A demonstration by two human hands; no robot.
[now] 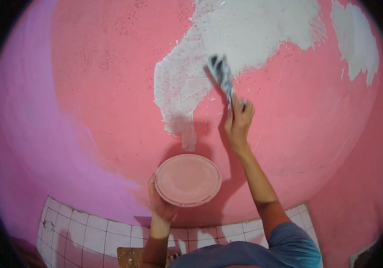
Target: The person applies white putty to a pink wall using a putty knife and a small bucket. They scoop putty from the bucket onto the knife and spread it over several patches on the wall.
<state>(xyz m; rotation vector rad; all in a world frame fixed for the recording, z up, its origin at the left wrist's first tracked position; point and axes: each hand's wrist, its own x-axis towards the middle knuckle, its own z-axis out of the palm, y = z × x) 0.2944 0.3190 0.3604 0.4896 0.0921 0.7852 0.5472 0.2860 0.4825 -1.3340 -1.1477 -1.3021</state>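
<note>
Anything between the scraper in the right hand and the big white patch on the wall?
Nothing visible blocks the scraper in the right hand from the big white patch. The pinkish disc in the left hand sits lower in view, clear of the scraper.

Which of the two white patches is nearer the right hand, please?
The larger patch: the tool in the right hand overlaps it in view; the smaller patch stands apart, upper right.
</note>
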